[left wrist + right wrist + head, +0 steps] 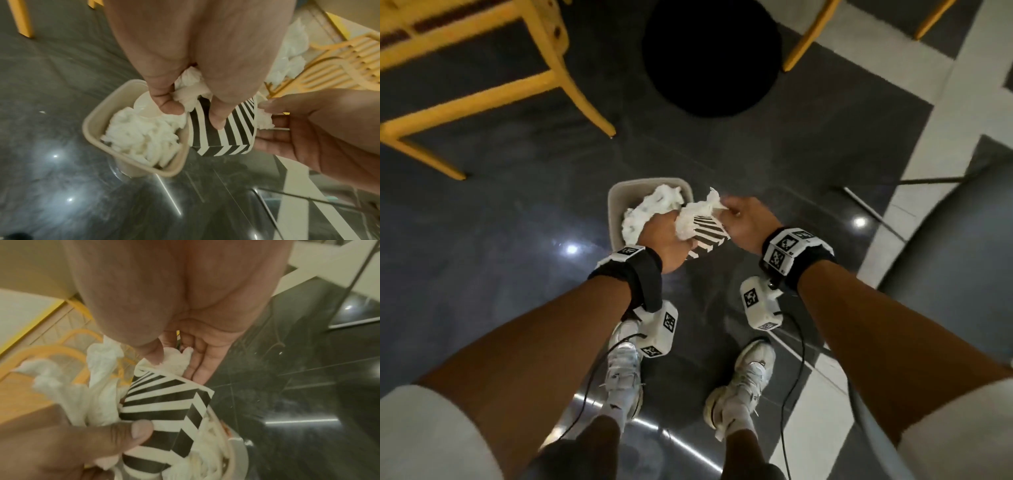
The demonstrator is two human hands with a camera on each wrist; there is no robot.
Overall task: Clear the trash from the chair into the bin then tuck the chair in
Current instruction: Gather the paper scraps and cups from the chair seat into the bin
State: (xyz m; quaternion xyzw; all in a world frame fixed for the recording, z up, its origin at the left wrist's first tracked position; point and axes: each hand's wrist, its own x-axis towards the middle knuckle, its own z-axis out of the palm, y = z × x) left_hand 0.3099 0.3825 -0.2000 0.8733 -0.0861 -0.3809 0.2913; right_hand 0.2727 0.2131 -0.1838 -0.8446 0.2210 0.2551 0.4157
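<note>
A beige bin [616, 202] stands on the dark floor, filled with crumpled white tissue [654, 205]. Just above its right rim my left hand [671, 236] grips a black-and-white striped box [709, 233] together with a bunch of tissue. In the left wrist view the thumb and a finger of my left hand [193, 113] clamp the striped box [224, 139] beside the bin [96, 129]. My right hand [732, 212] pinches a wad of tissue at the box's far edge. The right wrist view shows my right hand [174, 363] on that wad, above the striped box [164, 399].
A yellow wooden chair [482, 68] stands at the upper left, and a second yellow leg [804, 37] at the top. A round black shape [712, 58] lies on the floor beyond the bin. A grey chair [962, 257] is on the right. My shoes [623, 373] are just behind the bin.
</note>
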